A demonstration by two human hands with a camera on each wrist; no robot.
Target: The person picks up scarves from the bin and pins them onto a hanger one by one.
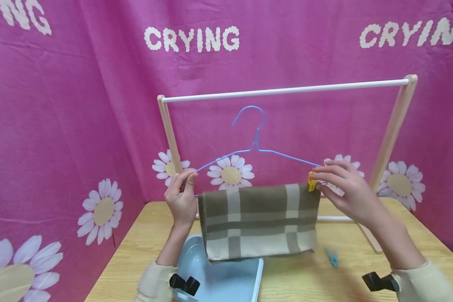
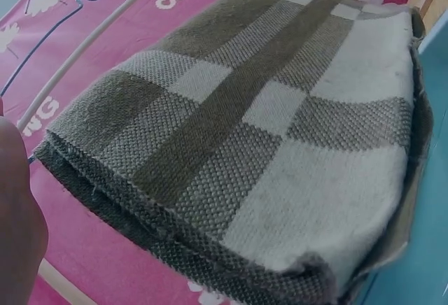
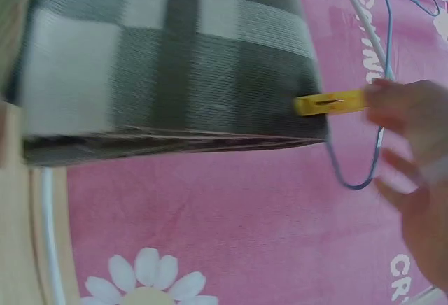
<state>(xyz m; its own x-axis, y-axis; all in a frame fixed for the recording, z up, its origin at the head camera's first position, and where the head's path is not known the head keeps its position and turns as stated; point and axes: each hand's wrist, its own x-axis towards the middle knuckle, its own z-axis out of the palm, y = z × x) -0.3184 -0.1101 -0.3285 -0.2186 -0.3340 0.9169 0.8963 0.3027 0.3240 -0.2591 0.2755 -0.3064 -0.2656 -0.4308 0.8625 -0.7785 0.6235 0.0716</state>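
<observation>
A blue wire hanger (image 1: 256, 144) is held up in front of me, hook at the top. Over its lower bar hangs a folded brown and cream checked cloth (image 1: 258, 222), looking thick and layered in the left wrist view. My left hand (image 1: 182, 203) pinches the hanger's left end between thumb and fingers. At the cloth's upper right corner sits a yellow clothespin (image 1: 311, 183), clipped over the edge. My right hand (image 1: 349, 188) pinches the outer end of that clothespin (image 3: 332, 102), its other fingers spread near the wire.
Behind the hanger stands a rack with a white rail (image 1: 287, 89) and wooden legs. A light blue tray (image 1: 234, 281) is on the wooden table (image 1: 294, 281) below the cloth. To its right lies a teal clothespin (image 1: 332, 257). Pink fabric (image 1: 305, 50) surrounds the table.
</observation>
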